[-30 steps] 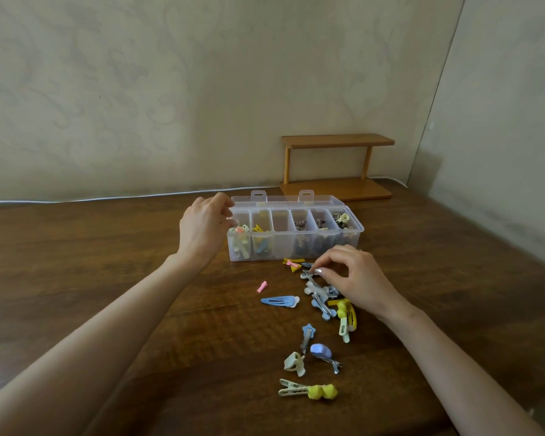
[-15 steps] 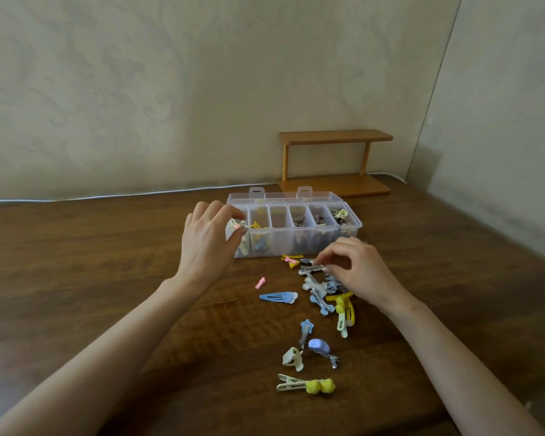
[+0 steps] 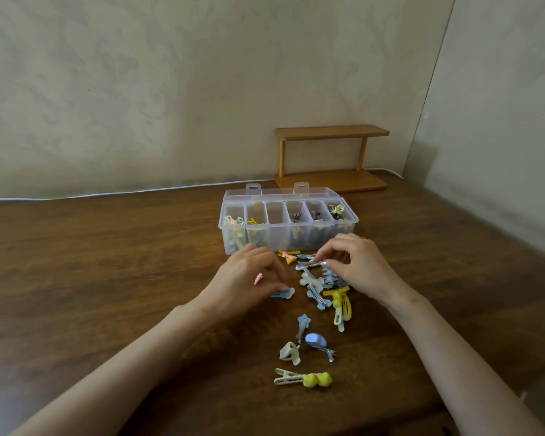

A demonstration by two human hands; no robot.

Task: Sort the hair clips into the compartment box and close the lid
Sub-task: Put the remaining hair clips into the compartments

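Both hands work the loose pile. Left hand [image 3: 249,280] curls over a blue snap clip [image 3: 284,293], fingertips pressing it to the worktop [image 3: 107,262]; right hand [image 3: 357,265] pinches a silver clip [image 3: 309,263] at the pile's 12 o'clock edge. At 12 o'clock from my hands stands the compartment box [image 3: 288,226], lid open, several cells partly filled, one seemingly empty. Roughly a dozen clips remain, trailing to a yellow-tipped clip [image 3: 302,379] at 6 o'clock. I judge sorting about half done; closing remains.

Left hand [image 3: 246,280] fingertips on flat light-blue snap clip [image 3: 283,293], right hand [image 3: 357,265] pinching silver metal clip [image 3: 309,263], clear plastic compartment box [image 3: 288,236] open just beyond both hands.
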